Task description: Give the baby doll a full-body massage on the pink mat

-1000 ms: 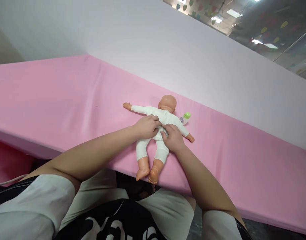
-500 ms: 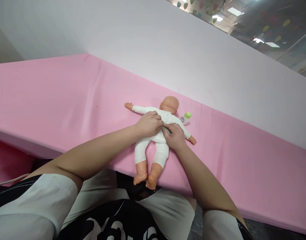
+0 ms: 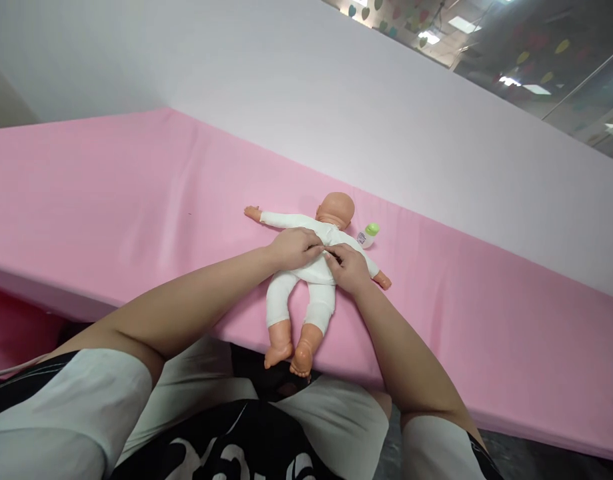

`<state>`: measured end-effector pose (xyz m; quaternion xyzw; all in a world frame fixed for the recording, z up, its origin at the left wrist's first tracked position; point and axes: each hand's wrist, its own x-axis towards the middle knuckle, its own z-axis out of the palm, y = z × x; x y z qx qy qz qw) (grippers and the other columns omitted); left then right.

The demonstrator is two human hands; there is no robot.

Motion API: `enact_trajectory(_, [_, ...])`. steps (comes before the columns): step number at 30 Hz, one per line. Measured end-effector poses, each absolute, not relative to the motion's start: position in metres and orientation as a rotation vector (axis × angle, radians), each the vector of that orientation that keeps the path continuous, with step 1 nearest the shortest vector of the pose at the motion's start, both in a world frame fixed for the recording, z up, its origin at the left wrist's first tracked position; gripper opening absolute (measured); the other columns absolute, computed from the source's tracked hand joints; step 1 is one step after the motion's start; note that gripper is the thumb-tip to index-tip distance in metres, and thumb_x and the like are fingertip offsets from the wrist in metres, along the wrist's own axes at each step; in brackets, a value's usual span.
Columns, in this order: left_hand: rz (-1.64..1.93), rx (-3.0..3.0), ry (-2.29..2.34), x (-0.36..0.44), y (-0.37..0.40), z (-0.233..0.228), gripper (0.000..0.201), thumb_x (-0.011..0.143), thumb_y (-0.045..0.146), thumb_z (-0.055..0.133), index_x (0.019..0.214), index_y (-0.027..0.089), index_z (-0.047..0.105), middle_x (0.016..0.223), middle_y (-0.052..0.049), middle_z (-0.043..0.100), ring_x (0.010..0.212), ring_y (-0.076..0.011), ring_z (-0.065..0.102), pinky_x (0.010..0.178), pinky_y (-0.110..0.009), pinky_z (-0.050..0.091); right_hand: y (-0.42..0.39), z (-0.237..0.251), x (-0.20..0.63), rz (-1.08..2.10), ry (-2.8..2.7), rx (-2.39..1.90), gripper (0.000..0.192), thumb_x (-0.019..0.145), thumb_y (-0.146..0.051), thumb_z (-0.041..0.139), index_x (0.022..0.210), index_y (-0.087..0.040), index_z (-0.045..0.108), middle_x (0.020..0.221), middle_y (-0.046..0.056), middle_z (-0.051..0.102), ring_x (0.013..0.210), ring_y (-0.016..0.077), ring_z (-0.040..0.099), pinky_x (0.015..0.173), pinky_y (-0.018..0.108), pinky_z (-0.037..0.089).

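Observation:
A baby doll in a white cloth suit lies face down, its bald head away from me and its feet near the front edge. Both my hands rest on the middle of its back, fingertips almost meeting. My left hand has its fingers curled together, pinching at the white cloth. On the other side, my right hand pinches the back too, thumb low and fingers bent above it. What lies between the fingertips is mostly hidden. Beside the doll's right-side shoulder is a small clear bottle with a green cap.
A pink padded surface runs across the view, with its front edge at my lap. Behind it rises a pale wall, with a window at upper right. Something red stands below the edge at left.
My left hand has slid slightly down the doll's back toward me, its knuckles lower. The right hand has shifted only a little. The whole view has drifted slightly.

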<state>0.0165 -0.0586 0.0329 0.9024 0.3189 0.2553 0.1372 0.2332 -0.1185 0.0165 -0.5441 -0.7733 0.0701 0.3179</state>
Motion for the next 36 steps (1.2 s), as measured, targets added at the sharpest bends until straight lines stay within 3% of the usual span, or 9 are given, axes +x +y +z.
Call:
enact_trajectory(3, [0.805, 2.403, 1.021, 0.016, -0.047, 0.031, 0.046, 0.104, 0.047, 0.041, 0.097, 0.023, 0.080, 0.094, -0.003, 0.079, 0.092, -0.0233, 0.070, 0.084, -0.037, 0.051, -0.112, 0.016, 0.236, 0.191, -1.977, -1.475, 0.032, 0.106, -0.039, 0.051, 0.104, -0.026, 0.080, 0.104, 0.006, 0.079, 0.100, 0.0256, 0.072, 0.094, 0.043, 0.055])
enact_trajectory(7, [0.843, 2.308, 1.097, 0.021, -0.035, 0.025, 0.043, 0.102, 0.047, 0.046, 0.091, 0.023, 0.080, 0.086, -0.002, 0.078, 0.084, -0.0224, 0.070, 0.079, -0.036, 0.051, -0.104, 0.008, 0.235, 0.118, -1.915, -1.481, 0.024, 0.101, -0.033, 0.058, 0.097, -0.024, 0.079, 0.100, 0.007, 0.080, 0.096, 0.0259, 0.072, 0.093, 0.043, 0.056])
enact_trajectory(11, [0.884, 2.577, 1.020, 0.024, -0.040, 0.020, 0.032, 0.097, 0.035, 0.052, 0.104, 0.022, 0.080, 0.105, -0.005, 0.079, 0.102, -0.0264, 0.070, 0.092, -0.040, 0.052, -0.102, 0.000, 0.233, -0.028, -1.941, -1.410, 0.024, 0.097, -0.031, 0.060, 0.111, -0.021, 0.078, 0.110, 0.010, 0.078, 0.107, 0.0292, 0.069, 0.102, 0.047, 0.055])
enact_trajectory(15, [0.934, 2.796, 0.997, 0.026, -0.048, 0.020, 0.039, 0.094, 0.026, 0.052, 0.123, 0.020, 0.076, 0.123, -0.010, 0.075, 0.118, -0.0305, 0.065, 0.107, -0.047, 0.048, -0.102, -0.001, 0.233, -0.150, -1.981, -1.420, 0.041, 0.094, -0.032, 0.063, 0.132, -0.019, 0.071, 0.128, 0.014, 0.073, 0.124, 0.0343, 0.062, 0.115, 0.055, 0.047])
enact_trajectory(22, [0.673, 2.833, 1.019, 0.030, -0.045, 0.020, 0.043, 0.098, 0.028, 0.046, 0.129, 0.022, 0.074, 0.126, -0.008, 0.074, 0.120, -0.0291, 0.065, 0.108, -0.046, 0.048, -0.093, -0.004, 0.240, 0.056, -2.067, -1.491, 0.041, 0.094, -0.031, 0.059, 0.132, -0.019, 0.071, 0.134, 0.013, 0.072, 0.130, 0.0326, 0.061, 0.118, 0.053, 0.047])
enact_trajectory(29, [0.799, 2.852, 1.032, 0.028, -0.050, 0.017, 0.051, 0.098, 0.028, 0.049, 0.146, 0.020, 0.062, 0.148, -0.011, 0.063, 0.138, -0.0306, 0.054, 0.119, -0.048, 0.040, -0.096, -0.003, 0.237, -0.044, -2.072, -1.491, 0.059, 0.092, -0.030, 0.062, 0.149, -0.015, 0.059, 0.151, 0.018, 0.058, 0.143, 0.0360, 0.050, 0.124, 0.058, 0.039])
enact_trajectory(36, [0.641, 2.864, 1.064, 0.032, -0.045, 0.017, 0.044, 0.098, 0.029, 0.045, 0.134, 0.018, 0.068, 0.129, -0.012, 0.070, 0.123, -0.0325, 0.062, 0.105, -0.051, 0.049, -0.091, -0.010, 0.243, 0.052, -2.111, -1.499, 0.054, 0.096, -0.031, 0.057, 0.147, -0.014, 0.061, 0.148, 0.018, 0.062, 0.139, 0.0336, 0.055, 0.124, 0.055, 0.042])
